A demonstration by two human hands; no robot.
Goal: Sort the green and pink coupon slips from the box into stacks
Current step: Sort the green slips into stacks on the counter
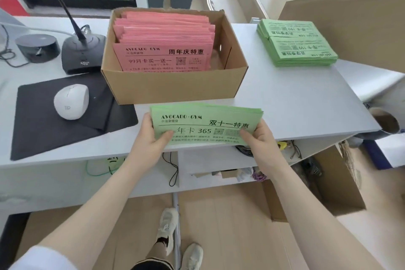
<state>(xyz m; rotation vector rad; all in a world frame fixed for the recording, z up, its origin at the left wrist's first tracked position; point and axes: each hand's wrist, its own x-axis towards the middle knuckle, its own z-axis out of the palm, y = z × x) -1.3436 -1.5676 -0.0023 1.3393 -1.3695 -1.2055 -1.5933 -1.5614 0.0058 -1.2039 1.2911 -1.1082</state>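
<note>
Green bundle: a sheaf of green coupon slips [206, 124], printed side up, held at the near edge of the table [295, 103], its far edge over the tabletop and its near edge past the table's rim.
My left hand [151, 138]: grips the bundle's left end, thumb on top, fingers curled beneath.
My right hand [258, 138]: grips the bundle's right end the same way, thumb on the printed face.
Cardboard box [173, 85]: open-topped, standing mid-table just behind the bundle, near wall facing me.
Pink slips [164, 37]: a thick batch standing on edge inside the box, filling its left part; the right part of the box shows a bare gap.
Sorted green stack [295, 42]: flat at the far right corner of the table, print upside down to me, well apart from the box.
Mouse [71, 101]: white, on a black mat [43, 125] toward the near left edge.
Microphone base [82, 55]: black, left of the box, touching or just beside its wall; I cannot tell which.
Round black device [37, 47]: at the far left edge.
</note>
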